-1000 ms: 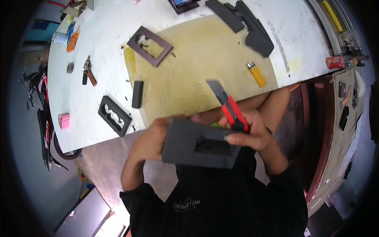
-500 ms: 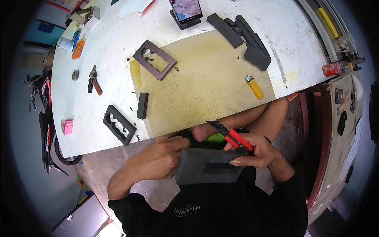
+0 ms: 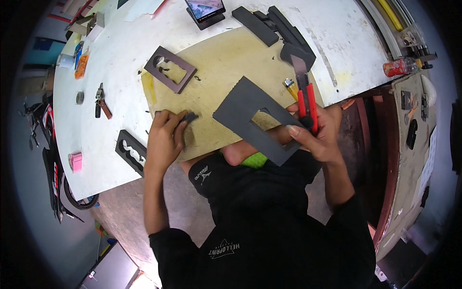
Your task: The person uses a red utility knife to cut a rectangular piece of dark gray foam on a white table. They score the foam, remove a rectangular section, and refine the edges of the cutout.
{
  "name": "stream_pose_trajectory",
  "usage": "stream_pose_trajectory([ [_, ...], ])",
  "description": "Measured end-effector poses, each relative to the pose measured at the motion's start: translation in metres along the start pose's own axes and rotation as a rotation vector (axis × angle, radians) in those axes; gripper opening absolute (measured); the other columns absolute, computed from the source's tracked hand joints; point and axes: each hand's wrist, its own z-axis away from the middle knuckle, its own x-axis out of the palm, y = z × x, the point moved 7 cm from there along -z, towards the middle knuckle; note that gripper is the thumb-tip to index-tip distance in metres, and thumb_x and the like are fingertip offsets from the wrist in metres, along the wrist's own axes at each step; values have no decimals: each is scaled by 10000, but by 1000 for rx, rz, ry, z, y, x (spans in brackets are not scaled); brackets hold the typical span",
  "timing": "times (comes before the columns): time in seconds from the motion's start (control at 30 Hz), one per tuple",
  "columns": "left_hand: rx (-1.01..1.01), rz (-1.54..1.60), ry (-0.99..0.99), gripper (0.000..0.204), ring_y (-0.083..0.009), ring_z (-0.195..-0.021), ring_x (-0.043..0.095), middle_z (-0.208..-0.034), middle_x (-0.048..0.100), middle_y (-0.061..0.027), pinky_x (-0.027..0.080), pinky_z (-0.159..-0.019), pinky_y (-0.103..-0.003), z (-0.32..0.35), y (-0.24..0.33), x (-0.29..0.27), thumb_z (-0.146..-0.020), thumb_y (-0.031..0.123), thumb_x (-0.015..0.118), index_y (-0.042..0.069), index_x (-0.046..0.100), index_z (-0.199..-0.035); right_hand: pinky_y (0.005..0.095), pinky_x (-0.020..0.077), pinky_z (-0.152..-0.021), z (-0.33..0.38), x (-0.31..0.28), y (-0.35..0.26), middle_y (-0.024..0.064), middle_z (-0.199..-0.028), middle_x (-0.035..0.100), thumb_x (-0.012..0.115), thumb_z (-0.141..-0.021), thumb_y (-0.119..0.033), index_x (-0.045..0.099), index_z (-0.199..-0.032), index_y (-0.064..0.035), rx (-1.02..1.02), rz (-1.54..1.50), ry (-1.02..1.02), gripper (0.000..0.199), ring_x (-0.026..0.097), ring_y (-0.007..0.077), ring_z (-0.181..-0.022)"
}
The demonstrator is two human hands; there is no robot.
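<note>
My right hand [image 3: 321,137] is closed on a dark grey foam block [image 3: 236,108] with a rectangular hole cut through it, and on a red utility knife [image 3: 309,108]. The knife's broad blade points away from me, its tip before a large dark foam piece [image 3: 298,50]. The foam block is tilted above the front of a yellowed cutting mat [image 3: 226,53]. My left hand [image 3: 165,137] pinches a small dark foam piece [image 3: 191,117], blurred, over the mat's left part. A yellow lighter [image 3: 291,88] lies beside the knife, partly covered by my right hand.
On the white table lie a purplish foam frame [image 3: 189,71], a black foam frame [image 3: 126,134], a small metal-and-brown object [image 3: 102,107] and a pink tape roll [image 3: 75,162]. A phone [image 3: 206,7] stands at the back. A bottle [image 3: 399,67] is at the far right.
Both hands have moved from my lap up over the mat. The foam block has turned, showing its hole open right through. My left hand has left the block and carries a small dark piece leftward.
</note>
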Motion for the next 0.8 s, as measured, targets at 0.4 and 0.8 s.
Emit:
stream_pose_trajectory([
  [0.4, -386, 1585, 404, 399, -178, -1003, 674, -1134, 698, -138, 536, -880, -304, 3, 74, 60, -1000, 160, 686, -51, 559, -1314, 206, 478, -732, -6, 58, 34, 16, -909, 675, 778, -932, -96, 597, -1261, 31, 0, -265, 27, 396, 611, 51, -815],
  [0.8, -571, 1338, 413, 283, -126, -833, 676, -940, 721, -74, 538, -763, -268, -3, 79, 56, -863, 41, 834, -13, 647, -1068, 236, 516, -735, -5, 67, 48, 51, -926, 693, 746, -954, -98, 592, -1273, 43, 56, -302, 34, 381, 653, 83, -829],
])
